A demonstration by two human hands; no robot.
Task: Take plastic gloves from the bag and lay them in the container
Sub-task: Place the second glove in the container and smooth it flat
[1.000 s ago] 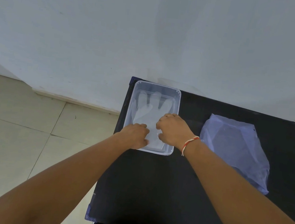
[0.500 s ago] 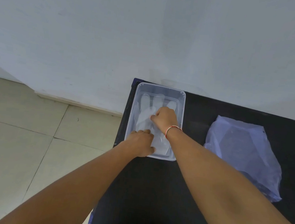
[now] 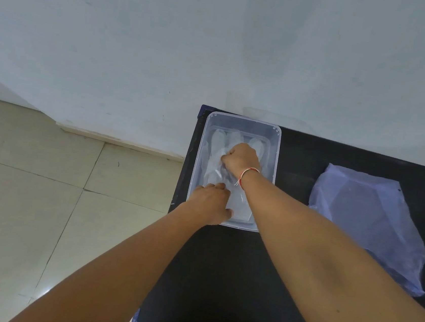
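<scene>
A clear plastic container [image 3: 242,120] stands at the far left corner of the black table [image 3: 219,280]. A thin plastic glove [image 3: 218,145] lies flat inside it, fingers pointing away from me. My right hand [image 3: 242,157], with a red-and-white wrist band, presses its knuckles and fingertips on the glove's palm area in the middle of the container. My left hand [image 3: 213,206] rests on the glove's cuff at the container's near left corner. A pale blue plastic bag [image 3: 368,226] lies flat on the table to the right.
The table stands against a plain white wall [image 3: 219,42]. Its left edge drops to a tiled floor [image 3: 28,206], and the container sits close to that edge.
My right hand has slid farther into the container, from the near rim to the glove's middle. My left hand stays at the near left corner. The view has shifted slightly.
</scene>
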